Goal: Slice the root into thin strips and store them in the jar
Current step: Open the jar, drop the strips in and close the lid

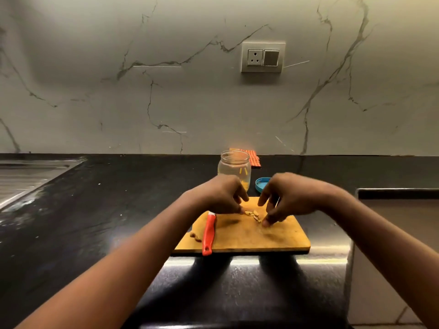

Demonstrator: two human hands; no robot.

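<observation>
Both my arms reach over a black stone counter (95, 210) that gleams along its front edge. My left hand (223, 195) hangs over the far side of the wooden cutting board (249, 236), fingers curled down and drawn narrow, the tips touching the left end of a small heap of cut strips (254, 214). I cannot tell whether it really grips any. My right hand (287, 198) is curled the same way at the heap's right end, thumb and a fingertip meeting low at the board. It is blurred there, so I cannot tell if a strip sits between them.

The red-handled knife (209, 233) lies on the board's left part, handle toward me. A few uncut root pieces (196, 236) sit at the board's left edge. Just behind the board stands the open glass jar (234, 169) with some yellow strips already inside. Its blue lid (261, 184) lies on the counter to the jar's right, and an orange checked cloth (254, 157) lies behind the jar, against the wall.

A steel sink drainboard (28, 179) is set into the counter at far left. The wall (166, 91) is pale marble with dark veins and carries a socket plate (262, 57).
</observation>
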